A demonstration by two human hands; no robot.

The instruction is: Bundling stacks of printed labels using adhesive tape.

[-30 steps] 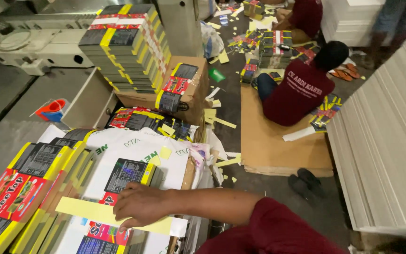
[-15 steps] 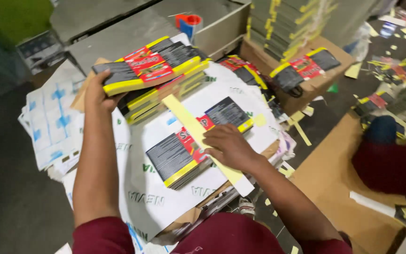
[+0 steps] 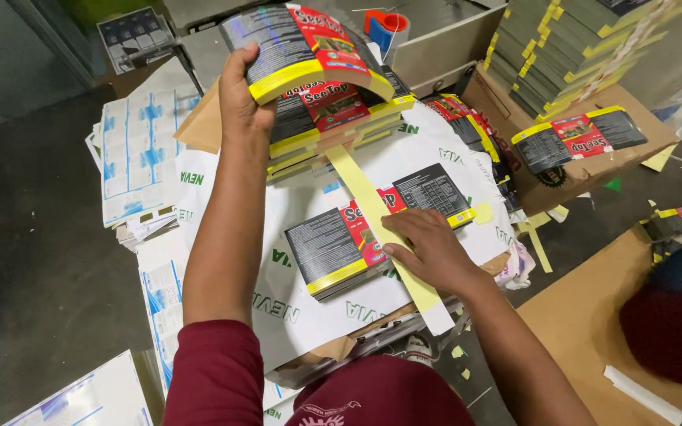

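Printed cards point(image 3: 309, 47) bent, pinched by left hand point(image 3: 242, 99) fingers | right hand point(image 3: 428, 244) fingers flat, pressing yellow strip point(image 3: 365, 193) on card stack point(image 3: 372, 229) | cardboard box point(image 3: 586, 170) holds more cards.

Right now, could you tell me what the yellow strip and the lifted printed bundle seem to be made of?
Yellow strip: probably matte paper; flat, dull, thin. Lifted printed bundle in the left hand: apparently glossy coated card sheets; they bend and catch glare.
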